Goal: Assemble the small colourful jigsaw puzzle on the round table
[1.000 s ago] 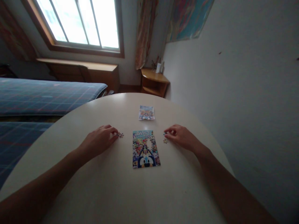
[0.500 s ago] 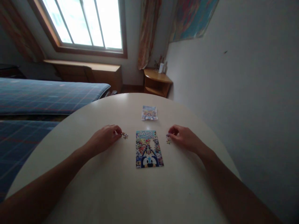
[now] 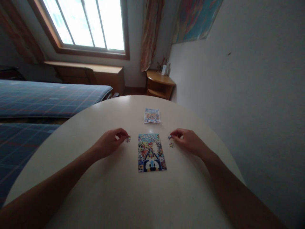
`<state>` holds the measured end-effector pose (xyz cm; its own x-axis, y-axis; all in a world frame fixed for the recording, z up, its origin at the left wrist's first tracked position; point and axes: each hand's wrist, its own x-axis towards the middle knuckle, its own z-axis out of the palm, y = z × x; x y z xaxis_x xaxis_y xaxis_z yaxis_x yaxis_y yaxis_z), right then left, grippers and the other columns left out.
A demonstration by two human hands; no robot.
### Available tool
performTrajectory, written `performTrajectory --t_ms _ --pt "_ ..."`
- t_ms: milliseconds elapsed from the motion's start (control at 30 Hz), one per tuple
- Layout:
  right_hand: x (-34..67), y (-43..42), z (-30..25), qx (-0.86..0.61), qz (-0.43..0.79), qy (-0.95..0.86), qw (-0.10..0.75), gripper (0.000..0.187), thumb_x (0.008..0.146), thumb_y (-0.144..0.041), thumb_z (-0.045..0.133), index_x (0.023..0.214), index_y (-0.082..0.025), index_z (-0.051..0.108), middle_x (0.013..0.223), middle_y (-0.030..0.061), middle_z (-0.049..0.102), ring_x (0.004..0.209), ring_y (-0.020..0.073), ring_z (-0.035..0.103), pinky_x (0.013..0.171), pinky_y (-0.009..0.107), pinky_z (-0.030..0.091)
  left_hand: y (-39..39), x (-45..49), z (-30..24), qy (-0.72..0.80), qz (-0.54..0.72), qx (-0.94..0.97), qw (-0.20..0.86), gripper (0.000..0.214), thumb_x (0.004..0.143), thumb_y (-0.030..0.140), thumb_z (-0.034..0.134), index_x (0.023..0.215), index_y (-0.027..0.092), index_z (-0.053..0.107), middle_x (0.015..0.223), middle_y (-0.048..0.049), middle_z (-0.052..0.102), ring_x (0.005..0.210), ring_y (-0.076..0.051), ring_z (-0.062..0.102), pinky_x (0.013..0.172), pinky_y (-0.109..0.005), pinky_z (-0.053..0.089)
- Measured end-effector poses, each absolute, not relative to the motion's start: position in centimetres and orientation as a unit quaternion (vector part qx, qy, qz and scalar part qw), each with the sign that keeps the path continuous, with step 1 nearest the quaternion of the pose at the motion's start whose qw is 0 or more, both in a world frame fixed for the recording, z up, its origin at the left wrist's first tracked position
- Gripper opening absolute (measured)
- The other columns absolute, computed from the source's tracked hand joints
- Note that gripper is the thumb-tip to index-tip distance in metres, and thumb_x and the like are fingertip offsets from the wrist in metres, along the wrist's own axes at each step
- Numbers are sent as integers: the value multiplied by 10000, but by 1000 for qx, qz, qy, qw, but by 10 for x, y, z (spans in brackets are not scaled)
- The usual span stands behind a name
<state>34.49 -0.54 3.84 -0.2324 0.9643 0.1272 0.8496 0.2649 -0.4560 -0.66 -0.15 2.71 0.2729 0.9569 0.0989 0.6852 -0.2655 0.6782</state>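
In the middle of the table lies a colourful jigsaw puzzle (image 3: pixel 152 159) with a cartoon dog's head; a pale gap shows in its upper right part. To its left, my left hand (image 3: pixel 113 140) is closed in a pinch at a small puzzle piece (image 3: pixel 128 139), partly hidden by the fingertips. Right of the puzzle, my right hand (image 3: pixel 187 139) pinches a dark bluish puzzle piece (image 3: pixel 169 137) between thumb and finger. Just below that lies a loose yellowish puzzle piece (image 3: pixel 171 145). Beyond the puzzle rests a small picture sheet (image 3: pixel 152 115) with a similar design.
The round white table (image 3: pixel 107 190) has its far edge near a wooden corner shelf (image 3: pixel 159 77). A plaid mattress (image 3: pixel 47 98) stands to the left, and a white wall (image 3: pixel 238 95) rises on the right. A window (image 3: pixel 85 25) is at the back.
My left hand has shifted slightly right, with its fingertips now over the pieces there. My right hand has drawn its piece slightly left, apart from the loose one below.
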Motion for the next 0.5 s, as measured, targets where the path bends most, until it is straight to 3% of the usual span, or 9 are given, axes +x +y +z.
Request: performTrajectory --t_ms 200,300,400,500 --pt "335 -11 43 -578 100 -780 219 112 858 -230 632 892 -196 733 859 46 736 706 163 651 673 289 485 -19 14 30 506 314 696 401 323 791 491 582 859 181 638 803 -41 678 686 -165 612 581 -271 500" --pt "312 -24 48 -539 101 -791 271 124 888 -237 617 934 -196 724 807 29 724 679 152 641 700 297 479 -30 25 29 470 348 669 458 349 812 478 595 978 173 633 752 -8 620 620 -134 566 532 -250 486" --pt "284 -42 51 -495 89 -811 300 111 886 -252 637 955 -222 719 808 18 727 723 162 654 788 339 461 -39 34 29 440 360 668 480 363 836 477 598 1038 177 633 781 -16 636 625 -129 575 539 -252 499" --pt "262 -55 49 -460 100 -825 313 149 879 -266 665 1018 -231 705 827 17 736 779 174 670 821 345 447 -44 39 31 432 350 671 490 338 847 488 606 974 175 631 765 -24 661 625 -133 586 551 -257 504"
